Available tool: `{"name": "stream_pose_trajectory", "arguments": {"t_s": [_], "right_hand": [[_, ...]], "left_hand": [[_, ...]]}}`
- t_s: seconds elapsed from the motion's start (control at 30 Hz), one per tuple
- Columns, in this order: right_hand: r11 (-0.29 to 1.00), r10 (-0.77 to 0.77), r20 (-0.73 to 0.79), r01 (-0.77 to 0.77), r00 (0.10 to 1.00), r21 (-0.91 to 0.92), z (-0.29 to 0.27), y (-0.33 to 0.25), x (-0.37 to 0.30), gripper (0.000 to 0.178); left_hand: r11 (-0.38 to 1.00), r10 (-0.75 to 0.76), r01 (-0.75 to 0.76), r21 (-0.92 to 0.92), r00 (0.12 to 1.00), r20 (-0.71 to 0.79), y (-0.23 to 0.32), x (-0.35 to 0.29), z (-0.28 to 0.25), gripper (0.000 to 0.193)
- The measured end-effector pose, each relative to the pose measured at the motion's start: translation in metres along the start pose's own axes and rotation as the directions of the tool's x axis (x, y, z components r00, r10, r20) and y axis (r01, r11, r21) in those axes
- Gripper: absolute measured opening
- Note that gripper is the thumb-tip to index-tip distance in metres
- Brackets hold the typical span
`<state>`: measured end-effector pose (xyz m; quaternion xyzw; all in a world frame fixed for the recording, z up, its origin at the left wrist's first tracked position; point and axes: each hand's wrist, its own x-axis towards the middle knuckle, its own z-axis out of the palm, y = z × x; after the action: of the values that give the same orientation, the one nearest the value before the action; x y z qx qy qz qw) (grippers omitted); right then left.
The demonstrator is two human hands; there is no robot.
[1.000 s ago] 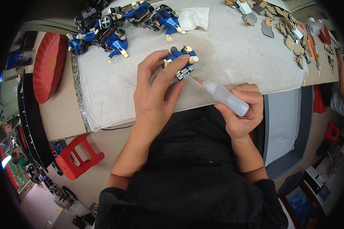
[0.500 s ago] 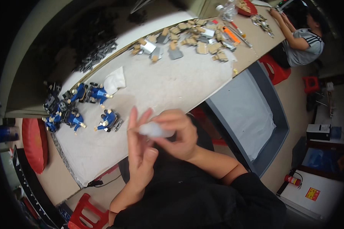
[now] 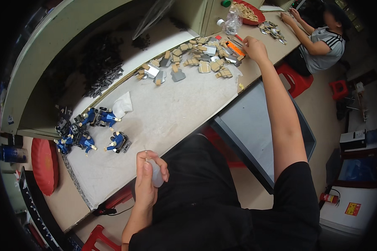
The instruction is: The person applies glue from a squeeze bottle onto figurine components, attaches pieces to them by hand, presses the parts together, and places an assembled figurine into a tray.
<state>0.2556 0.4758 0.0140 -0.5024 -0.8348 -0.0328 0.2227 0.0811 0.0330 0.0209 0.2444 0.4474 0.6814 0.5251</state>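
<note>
In my left hand (image 3: 148,171) is a translucent whitish rounded piece (image 3: 157,175), with my fingers curled round it in front of the table's near edge. My right hand (image 3: 255,48) is stretched out to the far right part of the table, its fingers closed at one end of a slim pointed tool (image 3: 236,41); the fingers partly hide it. Just beside those fingers lies an orange utility knife (image 3: 235,48). Blue-clothed toy figures with dark wheeled parts (image 3: 88,119) are grouped at the left, and one separate figure (image 3: 118,141) lies nearer my left hand.
Tan and grey flat pieces (image 3: 178,75) lie along the table's back. Dark small parts (image 3: 104,81) heap on the shelf. A white cloth (image 3: 122,104) is near the figures. A grey bin (image 3: 255,125) stands below the edge; a person (image 3: 322,46) sits at far right.
My right hand has left the whitish piece and reached to the far right, among the tools. My left hand has kept the piece and come slightly lower, its fingers now curled round it.
</note>
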Motion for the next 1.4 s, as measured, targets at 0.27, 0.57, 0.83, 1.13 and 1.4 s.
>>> {"name": "stream_pose_trajectory", "arguments": {"t_s": [0.27, 0.57, 0.83, 1.13, 1.4], "right_hand": [[0.978, -0.211, -0.068, 0.211, 0.975, -0.01, -0.007, 0.036, -0.001, 0.03], [0.628, -0.572, 0.243, 0.228, 0.783, 0.744, -0.101, -0.16, -0.262, 0.044], [0.623, -0.691, 0.172, 0.458, 0.702, 0.635, -0.088, -0.182, -0.308, 0.053], [0.691, -0.687, 0.118, 0.594, 0.717, 0.412, -0.086, -0.179, -0.301, 0.055], [0.648, -0.724, 0.095, 0.627, 0.683, 0.432, -0.082, -0.175, -0.302, 0.051]], "left_hand": [[0.991, -0.102, 0.108, -0.085, 0.992, 0.076, -0.01, -0.01, 0.001, 0.023], [0.934, -0.312, 0.314, -0.173, 0.949, 0.042, -0.035, -0.034, -0.009, 0.019], [0.925, -0.297, 0.312, -0.215, 0.95, 0.1, -0.044, -0.049, -0.014, 0.02], [0.888, -0.367, 0.4, -0.226, 0.914, 0.174, -0.043, -0.053, -0.017, 0.019], [0.89, -0.346, 0.373, -0.263, 0.927, 0.143, -0.05, -0.053, -0.018, 0.019]]}}
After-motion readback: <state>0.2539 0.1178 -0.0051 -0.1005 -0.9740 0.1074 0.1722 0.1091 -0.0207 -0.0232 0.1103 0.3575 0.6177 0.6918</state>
